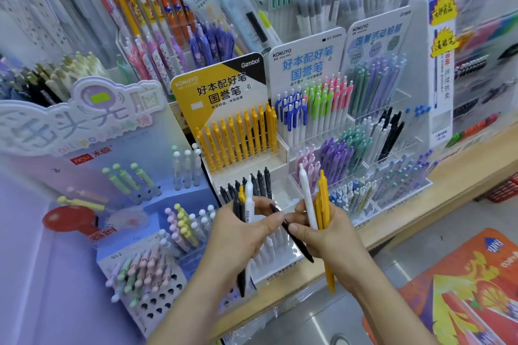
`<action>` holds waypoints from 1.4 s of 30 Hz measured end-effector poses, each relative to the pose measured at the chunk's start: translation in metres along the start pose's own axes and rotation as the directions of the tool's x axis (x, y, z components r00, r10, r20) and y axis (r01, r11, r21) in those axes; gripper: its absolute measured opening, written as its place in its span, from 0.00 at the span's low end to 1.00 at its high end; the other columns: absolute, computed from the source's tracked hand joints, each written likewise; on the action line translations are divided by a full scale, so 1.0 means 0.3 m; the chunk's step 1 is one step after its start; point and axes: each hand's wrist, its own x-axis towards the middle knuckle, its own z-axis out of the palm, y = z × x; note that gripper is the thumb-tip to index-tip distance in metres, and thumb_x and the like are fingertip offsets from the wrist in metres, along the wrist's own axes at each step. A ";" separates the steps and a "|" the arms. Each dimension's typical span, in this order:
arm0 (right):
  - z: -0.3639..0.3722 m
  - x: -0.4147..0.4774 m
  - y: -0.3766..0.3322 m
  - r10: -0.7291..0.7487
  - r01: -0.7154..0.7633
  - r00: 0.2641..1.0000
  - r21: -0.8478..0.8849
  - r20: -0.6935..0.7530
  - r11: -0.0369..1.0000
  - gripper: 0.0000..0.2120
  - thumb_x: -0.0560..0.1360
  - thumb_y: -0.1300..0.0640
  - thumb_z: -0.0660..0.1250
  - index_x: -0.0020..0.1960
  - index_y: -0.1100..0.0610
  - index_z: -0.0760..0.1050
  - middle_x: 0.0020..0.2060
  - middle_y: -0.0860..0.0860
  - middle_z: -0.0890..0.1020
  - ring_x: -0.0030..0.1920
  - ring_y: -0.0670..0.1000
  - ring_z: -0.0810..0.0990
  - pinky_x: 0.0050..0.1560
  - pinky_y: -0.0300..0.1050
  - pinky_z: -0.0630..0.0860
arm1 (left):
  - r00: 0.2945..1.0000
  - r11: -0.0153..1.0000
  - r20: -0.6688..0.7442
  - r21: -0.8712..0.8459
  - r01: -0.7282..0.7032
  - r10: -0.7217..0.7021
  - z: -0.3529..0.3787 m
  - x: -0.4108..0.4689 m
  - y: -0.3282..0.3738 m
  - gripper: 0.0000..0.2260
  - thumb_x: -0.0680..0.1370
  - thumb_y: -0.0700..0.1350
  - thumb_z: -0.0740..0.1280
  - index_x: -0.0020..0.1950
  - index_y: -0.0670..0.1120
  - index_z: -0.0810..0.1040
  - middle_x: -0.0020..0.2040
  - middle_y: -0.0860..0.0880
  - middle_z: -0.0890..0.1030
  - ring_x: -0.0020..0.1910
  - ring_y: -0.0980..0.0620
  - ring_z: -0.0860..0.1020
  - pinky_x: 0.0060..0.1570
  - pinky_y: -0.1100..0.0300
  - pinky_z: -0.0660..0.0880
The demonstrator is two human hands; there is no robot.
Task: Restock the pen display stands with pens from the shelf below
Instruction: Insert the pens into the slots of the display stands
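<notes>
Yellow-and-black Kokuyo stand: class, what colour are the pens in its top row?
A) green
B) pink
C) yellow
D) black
C: yellow pens fill the top row of the stand, with black pens in the row below.

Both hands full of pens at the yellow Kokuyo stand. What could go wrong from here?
1. The black pen bridging the left hand and right hand looks only lightly pinched, so it could drop mid-transfer.
2. Both hands already grip mixed pens. One might slip out, or go into the wrong row of the yellow stand.
</notes>
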 end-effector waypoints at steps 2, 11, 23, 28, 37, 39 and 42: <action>0.001 0.000 -0.010 -0.038 0.038 0.999 -0.065 -0.001 0.997 0.11 0.72 0.68 0.73 0.50 0.59 0.76 0.43 0.55 0.86 0.36 0.45 0.82 0.33 0.34 0.74 | 0.998 0.990 0.009 0.126 -0.058 0.057 -0.005 0.018 0.027 0.07 0.70 0.42 0.76 0.45 0.48 0.81 0.28 0.57 0.79 0.24 0.62 0.73 0.26 0.69 0.69; -0.057 0.120 -0.069 -0.121 0.120 0.990 -0.017 -0.066 0.993 0.10 0.73 0.68 0.71 0.50 0.57 0.76 0.43 0.51 0.87 0.40 0.43 0.84 0.34 0.32 0.74 | 0.976 0.885 0.008 0.419 -0.202 0.219 0.006 0.159 0.152 0.07 0.68 0.43 0.78 0.38 0.50 0.81 0.35 0.54 0.82 0.35 0.59 0.79 0.37 0.65 0.76; -0.185 0.225 -0.127 -0.127 0.131 0.981 0.015 -0.148 0.991 0.04 0.78 0.64 0.67 0.48 0.57 0.77 0.42 0.56 0.85 0.28 0.40 0.75 0.29 0.33 0.69 | 0.941 0.488 0.092 0.836 -0.251 0.327 0.064 0.363 0.170 0.09 0.74 0.51 0.72 0.45 0.49 0.73 0.39 0.50 0.77 0.38 0.48 0.74 0.35 0.58 0.65; -0.190 0.242 -0.119 0.010 0.005 0.995 0.153 -0.103 0.988 0.07 0.79 0.64 0.62 0.51 0.59 0.79 0.38 0.58 0.79 0.30 0.49 0.67 0.28 0.42 0.60 | 0.940 0.464 0.108 0.848 -0.256 0.323 0.056 0.389 0.172 0.09 0.74 0.50 0.72 0.46 0.48 0.75 0.39 0.49 0.79 0.38 0.47 0.76 0.36 0.56 0.69; -0.206 0.233 -0.118 0.032 -0.038 0.999 0.204 0.031 0.978 0.09 0.80 0.64 0.62 0.55 0.62 0.80 0.31 0.53 0.76 0.29 0.48 0.73 0.29 0.37 0.72 | 0.950 0.417 0.149 0.872 -0.257 0.275 0.087 0.411 0.101 0.09 0.75 0.50 0.71 0.53 0.50 0.77 0.44 0.48 0.82 0.42 0.46 0.77 0.38 0.56 0.71; -0.213 0.234 -0.114 0.018 -0.022 1.000 0.219 0.020 0.975 0.08 0.79 0.63 0.63 0.55 0.63 0.79 0.31 0.53 0.78 0.31 0.48 0.75 0.31 0.37 0.75 | 0.948 0.353 0.178 0.897 -0.267 0.265 0.093 0.422 0.088 0.11 0.76 0.51 0.70 0.56 0.50 0.76 0.46 0.47 0.82 0.45 0.45 0.79 0.40 0.55 0.75; -0.214 0.235 -0.109 0.003 -0.001 1.000 0.228 -0.008 0.974 0.07 0.79 0.64 0.64 0.54 0.64 0.79 0.31 0.53 0.79 0.32 0.49 0.77 0.32 0.39 0.76 | 0.937 0.227 0.223 0.931 -0.287 0.269 0.096 0.440 0.078 0.12 0.77 0.52 0.69 0.57 0.49 0.76 0.46 0.47 0.83 0.45 0.45 0.80 0.42 0.53 0.77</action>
